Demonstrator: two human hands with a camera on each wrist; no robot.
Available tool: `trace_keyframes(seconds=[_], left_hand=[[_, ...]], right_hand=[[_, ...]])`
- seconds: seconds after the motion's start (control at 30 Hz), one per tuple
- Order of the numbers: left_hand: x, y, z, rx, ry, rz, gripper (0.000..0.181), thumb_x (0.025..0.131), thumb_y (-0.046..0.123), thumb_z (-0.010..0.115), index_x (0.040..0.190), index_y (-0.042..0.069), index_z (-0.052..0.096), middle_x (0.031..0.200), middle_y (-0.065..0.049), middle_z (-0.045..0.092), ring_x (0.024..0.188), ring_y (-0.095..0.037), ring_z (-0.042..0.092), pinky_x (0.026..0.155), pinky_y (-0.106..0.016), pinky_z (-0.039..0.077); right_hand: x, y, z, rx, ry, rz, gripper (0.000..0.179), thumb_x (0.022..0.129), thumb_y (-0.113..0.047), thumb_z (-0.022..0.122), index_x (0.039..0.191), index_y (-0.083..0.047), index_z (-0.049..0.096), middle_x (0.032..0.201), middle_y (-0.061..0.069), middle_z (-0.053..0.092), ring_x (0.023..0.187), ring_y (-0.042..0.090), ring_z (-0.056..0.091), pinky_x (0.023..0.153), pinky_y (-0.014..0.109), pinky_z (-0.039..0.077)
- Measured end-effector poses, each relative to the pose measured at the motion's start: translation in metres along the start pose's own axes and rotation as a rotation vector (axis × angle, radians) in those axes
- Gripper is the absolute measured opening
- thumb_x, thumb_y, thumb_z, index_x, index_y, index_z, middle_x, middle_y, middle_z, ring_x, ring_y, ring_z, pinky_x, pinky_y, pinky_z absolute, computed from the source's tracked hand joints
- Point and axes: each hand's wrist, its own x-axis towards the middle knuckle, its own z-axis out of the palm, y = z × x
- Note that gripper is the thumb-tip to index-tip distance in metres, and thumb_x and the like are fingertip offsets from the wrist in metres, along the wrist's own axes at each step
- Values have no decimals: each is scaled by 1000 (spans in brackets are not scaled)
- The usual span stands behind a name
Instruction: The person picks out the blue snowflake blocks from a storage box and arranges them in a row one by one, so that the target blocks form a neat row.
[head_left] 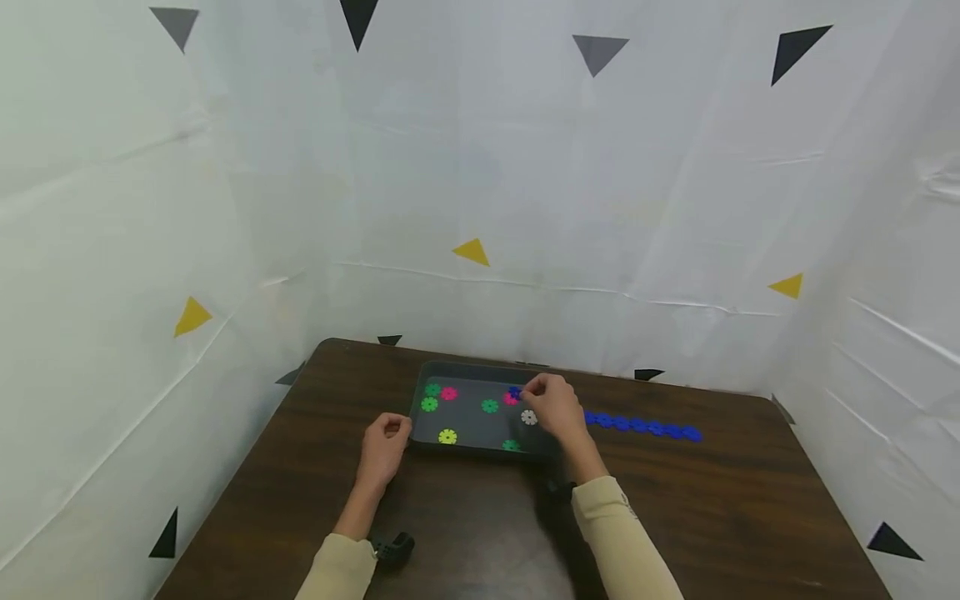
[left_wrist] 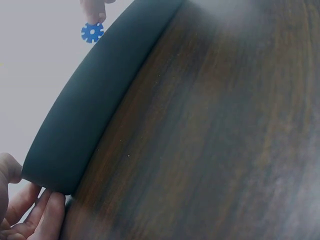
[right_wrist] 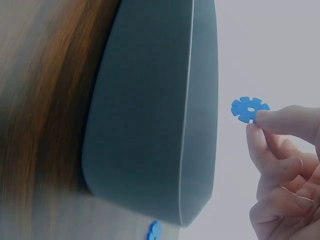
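Between thumb and forefinger, my right hand [head_left: 553, 403] pinches a blue notched disc [right_wrist: 245, 109] with a hole in its centre, held above the right part of a dark grey tray [head_left: 480, 454]. My left hand [head_left: 385, 447] grips the tray's near left corner; in the left wrist view its thumb is at the rim and its fingers [left_wrist: 52, 215] lie against the outer wall. Inside the tray lie several loose flower-shaped discs, among them a yellow disc [head_left: 447, 437], a white disc [head_left: 529, 417], a pink disc [head_left: 448, 393] and a green disc [head_left: 490, 406].
A row of blue discs [head_left: 637, 425] runs rightward across the brown wooden table [head_left: 735, 492] from beside the tray. White sheeting [head_left: 480, 167] with black, grey and yellow triangles hangs behind and on both sides. Dark bands are on both wrists.
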Motion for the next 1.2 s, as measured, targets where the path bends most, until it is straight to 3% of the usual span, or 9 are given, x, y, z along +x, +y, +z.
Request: trace_keyframes(seconds=[0.33,0.6,1.2], left_hand=[[0,2,1,13,-8,-3,27,108,27,66,121,5,71,116,-15,72,104,-22,71,92,-40,63],[-2,1,2,4,-7,-8,27,108,27,65,120,4,72,115,-15,72,103,-22,70,91,-39,63],[-3,1,-6,28,15,-14,27,108,28,66,120,4,71,116,-16,72,104,-23,70,88,-36,63]], right_hand=[[0,22,-23,19,63,-3,17,105,-25,71,113,-10,75,115,12,76,97,28,66,78,43,55],[-2,41,-41,48,90,21,19,105,-25,68,114,-9,74,118,15,76,100,31,67,76,41,55],[-7,75,-91,85,163,56,32,108,-29,62,125,-4,72,128,23,73,113,38,66,90,51,56]])
